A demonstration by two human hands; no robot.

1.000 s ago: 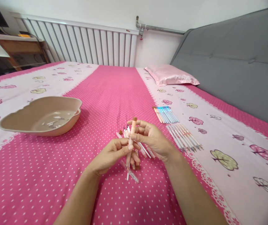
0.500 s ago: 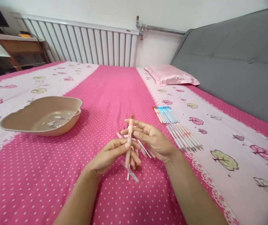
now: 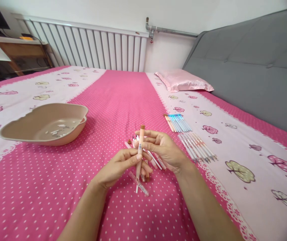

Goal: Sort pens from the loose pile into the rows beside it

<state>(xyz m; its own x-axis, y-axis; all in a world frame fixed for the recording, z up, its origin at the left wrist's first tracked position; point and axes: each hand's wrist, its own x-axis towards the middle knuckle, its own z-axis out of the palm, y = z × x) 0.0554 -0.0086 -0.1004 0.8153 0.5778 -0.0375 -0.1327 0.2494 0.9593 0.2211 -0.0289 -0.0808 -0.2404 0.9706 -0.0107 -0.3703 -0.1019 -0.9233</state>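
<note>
A peach-coloured pen (image 3: 140,149) with a brown end stands nearly upright between my two hands, a barcode label on its barrel. My left hand (image 3: 123,165) pinches its lower half between thumb and fingers. Higher up, my right hand (image 3: 162,147) has thumb and fingers closed around the pen just under the brown end. Below my hands lies a loose heap of pen parts: a clear pink barrel (image 3: 138,184), thin white refills (image 3: 155,160) and small brown pieces. My hands partly hide this heap.
A beige basin (image 3: 45,124) holding small white bits sits on the left of the pink dotted bedspread (image 3: 123,90). Rows of blue and peach pens (image 3: 178,123) and clear pens (image 3: 197,147) lie at right. Beyond is a pink pillow (image 3: 183,80).
The pen has turned in my fingers, so its barcode now faces me, and it has shifted slightly right. My right fingers have closed in on its upper part.
</note>
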